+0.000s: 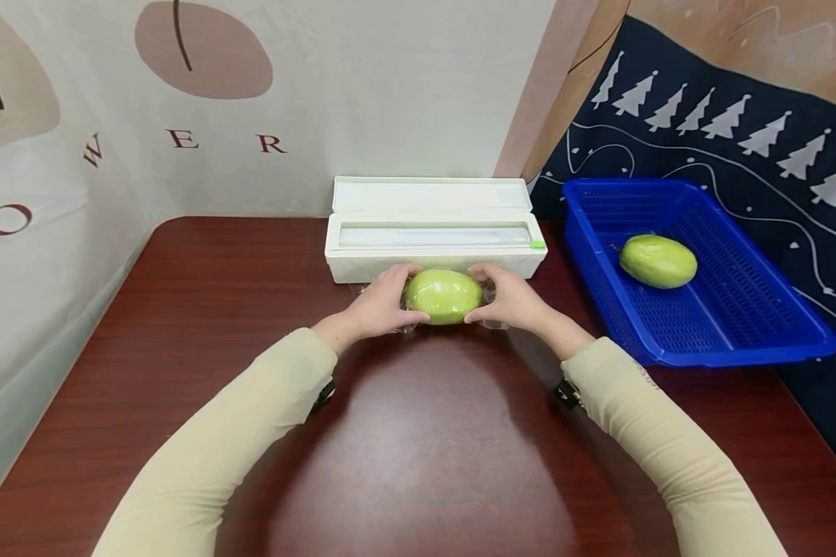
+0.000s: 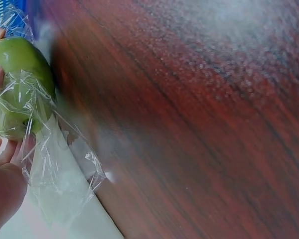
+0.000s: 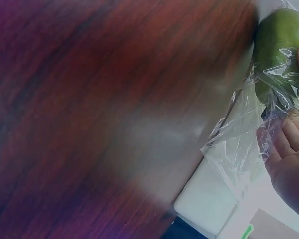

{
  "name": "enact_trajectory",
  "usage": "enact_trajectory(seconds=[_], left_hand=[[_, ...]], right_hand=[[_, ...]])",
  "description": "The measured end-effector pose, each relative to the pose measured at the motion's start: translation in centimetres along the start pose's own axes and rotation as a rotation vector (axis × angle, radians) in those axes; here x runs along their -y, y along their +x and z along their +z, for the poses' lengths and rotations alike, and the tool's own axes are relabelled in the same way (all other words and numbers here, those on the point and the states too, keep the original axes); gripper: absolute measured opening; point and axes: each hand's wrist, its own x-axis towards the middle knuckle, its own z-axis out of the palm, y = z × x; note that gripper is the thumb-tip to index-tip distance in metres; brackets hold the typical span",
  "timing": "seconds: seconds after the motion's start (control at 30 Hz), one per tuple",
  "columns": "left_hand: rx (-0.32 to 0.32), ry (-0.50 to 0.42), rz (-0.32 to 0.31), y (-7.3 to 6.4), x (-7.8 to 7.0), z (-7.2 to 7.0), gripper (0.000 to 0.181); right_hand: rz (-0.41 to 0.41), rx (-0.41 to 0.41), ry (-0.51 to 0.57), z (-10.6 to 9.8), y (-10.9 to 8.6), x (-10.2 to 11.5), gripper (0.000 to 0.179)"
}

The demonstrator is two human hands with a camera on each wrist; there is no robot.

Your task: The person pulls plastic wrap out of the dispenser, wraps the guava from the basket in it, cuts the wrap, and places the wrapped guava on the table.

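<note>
Fruit in clear film, gripped at opposite ends by left hand and right hand, just in front of white box; broad tabletop between sleeves and leftward to its edge, with blue basket at right.

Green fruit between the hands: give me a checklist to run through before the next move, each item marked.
1. Left hand holding the green fruit at its left end: ok.
2. Right hand holding the opposite end: ok.
3. Cling film tucked in smoothly: not ok, loose crumpled film sticks out at both ends.
4. Underside of the fruit fully covered: cannot tell, it is hidden.
5. Lid of the white film dispenser closed: not ok, it stands open.
6. Second green fruit lying inside the blue plastic basket: ok.
</note>
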Motion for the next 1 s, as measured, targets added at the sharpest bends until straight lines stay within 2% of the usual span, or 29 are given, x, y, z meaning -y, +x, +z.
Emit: enact_trajectory(seconds=[0.23, 0.53, 0.8, 1.0], left_hand=[[0.0, -0.044, -0.023, 0.18, 0.29, 0.03, 0.066], [0.034, -0.098, -0.041, 0.2, 0.22, -0.45, 0.064], [0.062, -0.155, -0.079, 0.38, 0.2, -0.71, 0.062], [0.079, -0.124, -0.088, 0.59, 0.13, -0.82, 0.06]], right_hand=[[0.048, 0.004, 0.06, -0.11, 0.29, -0.16, 0.063], [0.088, 0.019, 0.142, -0.18, 0.64, -0.29, 0.061], [0.079, 0.026, 0.099, -0.26, 0.92, -0.5, 0.058], [0.063, 0.033, 0.073, -0.35, 1.02, -0.4, 0.054]])
